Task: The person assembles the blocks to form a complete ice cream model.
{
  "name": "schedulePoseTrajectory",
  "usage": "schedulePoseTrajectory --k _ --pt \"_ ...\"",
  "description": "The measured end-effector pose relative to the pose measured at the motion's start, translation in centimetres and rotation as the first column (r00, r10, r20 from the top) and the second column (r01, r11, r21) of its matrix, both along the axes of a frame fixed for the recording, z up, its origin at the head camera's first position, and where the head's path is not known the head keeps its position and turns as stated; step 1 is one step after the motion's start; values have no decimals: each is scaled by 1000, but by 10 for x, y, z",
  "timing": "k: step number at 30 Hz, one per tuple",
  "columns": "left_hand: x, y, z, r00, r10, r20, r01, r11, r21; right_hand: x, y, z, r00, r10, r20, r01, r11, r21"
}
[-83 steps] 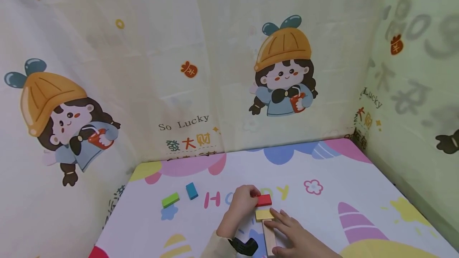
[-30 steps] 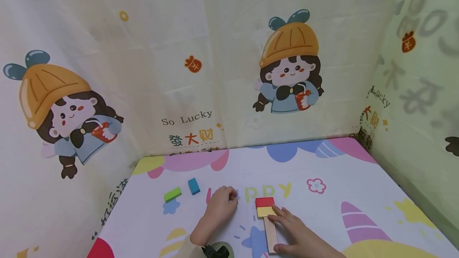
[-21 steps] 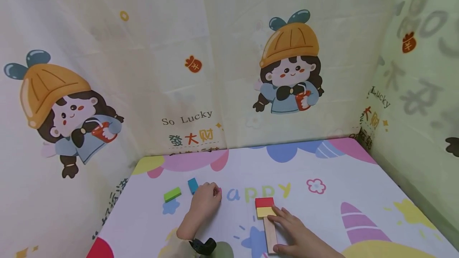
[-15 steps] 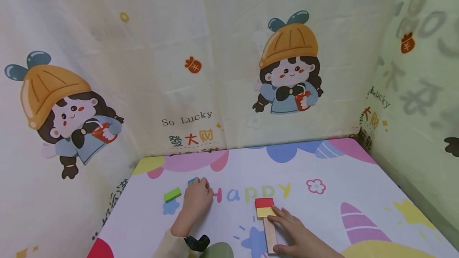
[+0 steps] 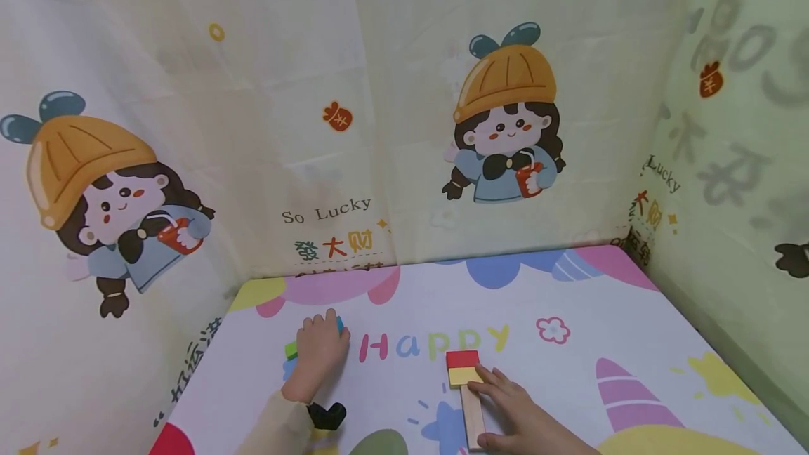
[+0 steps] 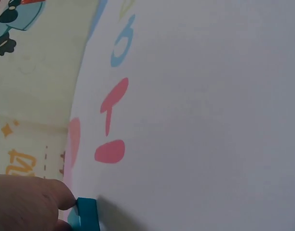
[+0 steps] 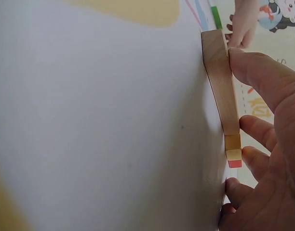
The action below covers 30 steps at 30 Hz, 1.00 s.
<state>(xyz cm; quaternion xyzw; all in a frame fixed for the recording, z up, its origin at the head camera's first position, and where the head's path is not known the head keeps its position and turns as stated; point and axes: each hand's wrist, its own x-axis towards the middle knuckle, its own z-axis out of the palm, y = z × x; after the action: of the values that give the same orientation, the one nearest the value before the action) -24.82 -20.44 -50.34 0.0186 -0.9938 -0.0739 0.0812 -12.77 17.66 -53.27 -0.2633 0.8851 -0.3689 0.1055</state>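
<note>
Thumb and fingertips of my left hand (image 5: 318, 350) pinch a blue wooden block (image 6: 87, 214) at the table's far left. A green block (image 5: 291, 350) lies just left of that hand, mostly covered by it. My right hand (image 5: 513, 406) rests with spread fingers along a long plain wooden block (image 5: 472, 416). Its thumb touches the near end, while other fingertips reach the far end and a yellow block (image 5: 463, 377). A red block (image 5: 462, 359) sits against the yellow one's far side. In the right wrist view these blocks line up beyond the plain block (image 7: 220, 82).
The blocks lie on a white tabletop (image 5: 537, 378) printed with coloured shapes and letters. A cream cloth wall (image 5: 404, 125) with cartoon figures stands behind the table, and another cloth (image 5: 746, 230) borders the right side.
My left hand brought the red block against the yellow one and let it go. It then moved left to the blue block and took hold of it. My right hand stayed nearly in place.
</note>
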Motion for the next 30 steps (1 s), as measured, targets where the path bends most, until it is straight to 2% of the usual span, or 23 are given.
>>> schedulePoseTrajectory --k 5,10,15,23,30 --pt "-3 -4 -2 1000 5 31 -7 999 39 0 0 0 999 -11 34 11 1000 -9" --pt "-4 -2 2 997 15 69 -19 998 61 -1 -1 0 996 -21 82 23 999 -26" --pt "-3 2 4 997 -23 76 18 997 70 -1 -1 -2 993 -31 115 35 999 -27" --pt "-1 13 3 997 -52 52 49 997 57 -2 -2 -4 990 -39 136 43 999 -24" --pt "-3 24 1 996 -89 13 87 993 80 -2 -2 -3 993 -30 113 33 999 -24"
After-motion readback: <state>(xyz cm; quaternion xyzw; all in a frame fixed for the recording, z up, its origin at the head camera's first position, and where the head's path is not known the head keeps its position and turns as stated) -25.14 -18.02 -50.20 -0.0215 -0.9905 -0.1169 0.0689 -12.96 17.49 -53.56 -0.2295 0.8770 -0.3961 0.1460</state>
